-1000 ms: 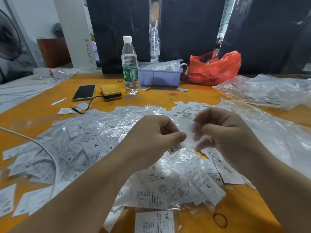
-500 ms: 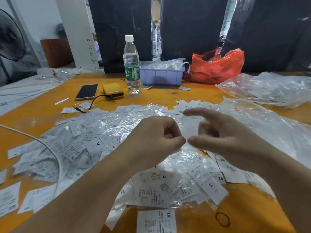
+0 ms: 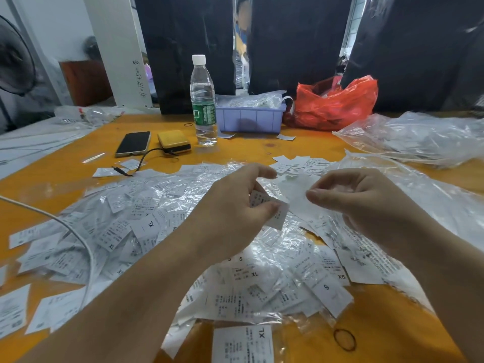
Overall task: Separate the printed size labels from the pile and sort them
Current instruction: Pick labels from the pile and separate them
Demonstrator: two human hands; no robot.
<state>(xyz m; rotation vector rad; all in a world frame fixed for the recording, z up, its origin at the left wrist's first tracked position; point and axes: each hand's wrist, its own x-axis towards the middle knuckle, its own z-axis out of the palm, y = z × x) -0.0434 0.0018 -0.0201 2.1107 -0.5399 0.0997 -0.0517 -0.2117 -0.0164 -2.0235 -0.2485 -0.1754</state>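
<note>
From the head camera, your left hand sits at frame centre, thumb and fingers pinching a small label above the pile; your right hand is just beside it, fingers curled toward the thumb around a pale slip, though whether it truly pinches that slip you cannot tell. The pile of labels in clear sleeves fills the middle and lower left of the frame, reaching nearly to the near edge, so bare table shows only as a band across the upper middle, a strip at the far left and a patch at the lower right, where a rubber band lies. A white cable crosses the pile at left. Loose plastic sheeting crowds your right side, with a bagged heap beyond it at upper right. In the upper middle stand a bottle, a phone and a yellow case, the case just beside the phone, with a dark cord running from it. Behind them sit a lilac tray and a red bag. The table is orange; dark plastic-covered bundles line its far edge, and a fan shows at upper left.
</note>
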